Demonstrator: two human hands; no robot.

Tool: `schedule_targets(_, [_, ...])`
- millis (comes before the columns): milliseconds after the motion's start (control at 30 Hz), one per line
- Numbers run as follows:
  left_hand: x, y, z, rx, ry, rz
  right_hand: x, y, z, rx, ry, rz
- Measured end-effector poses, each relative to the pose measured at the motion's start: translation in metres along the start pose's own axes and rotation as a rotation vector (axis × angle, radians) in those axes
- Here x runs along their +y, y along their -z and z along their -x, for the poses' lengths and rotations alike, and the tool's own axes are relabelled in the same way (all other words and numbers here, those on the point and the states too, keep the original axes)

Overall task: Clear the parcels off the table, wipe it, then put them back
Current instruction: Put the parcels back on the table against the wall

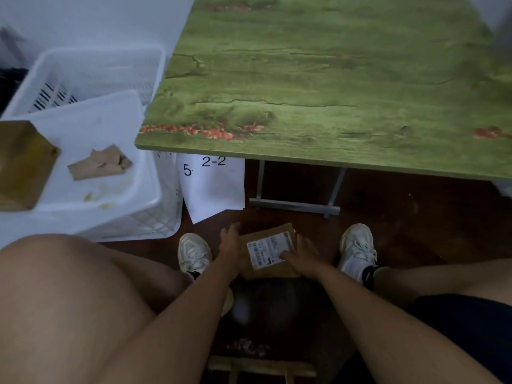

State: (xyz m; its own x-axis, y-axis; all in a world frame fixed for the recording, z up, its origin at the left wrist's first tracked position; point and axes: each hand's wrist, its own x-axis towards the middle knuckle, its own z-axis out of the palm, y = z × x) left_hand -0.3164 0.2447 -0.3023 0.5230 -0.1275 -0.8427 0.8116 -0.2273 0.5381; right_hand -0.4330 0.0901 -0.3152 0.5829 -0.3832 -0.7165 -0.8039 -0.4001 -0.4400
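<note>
Bare knees and 2 forearms nearest the lens, reaching down between the legs toward a dark wooden floor (388,217). Low down, a flat brown cardboard parcel (270,252) with a white printed label, on or just above the floor between 2 pale sneakers (194,252); cannot tell whether lifted. Left hand (230,245) against the parcel's left edge, fingers fairly straight along the side. Right hand (300,254) over the right edge, thumb lying on the label, fingers curled round the far side, so a grip from both sides. Little free floor around the parcel: shoes close on either side, more cardboard dimly seen at the bottom edge.

Beyond, a green counter (332,79) printed with wood grain and red flower patches, its surface flat and matte, near edge straight, left corner square. Under it, grey metal legs (293,202) with a foot bar on the floor. Left of the counter, 2 white slotted plastic crates (91,73) close against its side, the nearer one topped by a smooth white lid carrying a crumpled brown paper scrap (101,163). Further left, a brown box corner (22,164), blurred. White sheet (213,187) marked "2-2" and "5" hanging beside the crates.
</note>
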Motion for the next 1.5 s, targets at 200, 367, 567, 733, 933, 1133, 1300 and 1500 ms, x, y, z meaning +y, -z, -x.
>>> schedule_targets(200, [-0.034,-0.016,-0.032,-0.046,0.192,0.064,0.01,-0.018,-0.025,-0.028,-0.117,-0.326])
schedule_targets(367, [-0.023,-0.018,-0.019,-0.009,0.117,0.01,0.005,-0.01,-0.031,0.015,-0.169,-0.483])
schedule_targets(567, [0.023,-0.013,0.035,0.192,-0.203,-0.346,-0.022,0.026,0.006,0.253,-0.007,-0.595])
schedule_targets(733, [0.062,0.002,0.098,0.197,-0.311,-0.144,-0.054,0.063,0.066,0.402,0.235,-0.688])
schedule_targets(933, [0.065,0.039,0.156,0.078,-0.375,-0.017,-0.07,0.078,0.144,0.37,0.496,-0.793])
schedule_targets(1133, [0.057,0.07,0.188,0.037,-0.455,0.067,-0.068,0.074,0.204,0.265,0.737,-0.748])
schedule_targets(1300, [0.054,0.083,0.195,-0.069,-0.383,0.232,-0.066,0.058,0.228,0.363,0.859,-0.376])
schedule_targets(1500, [0.057,0.084,0.195,-0.137,-0.347,0.3,-0.071,0.051,0.24,0.568,1.019,-0.14])
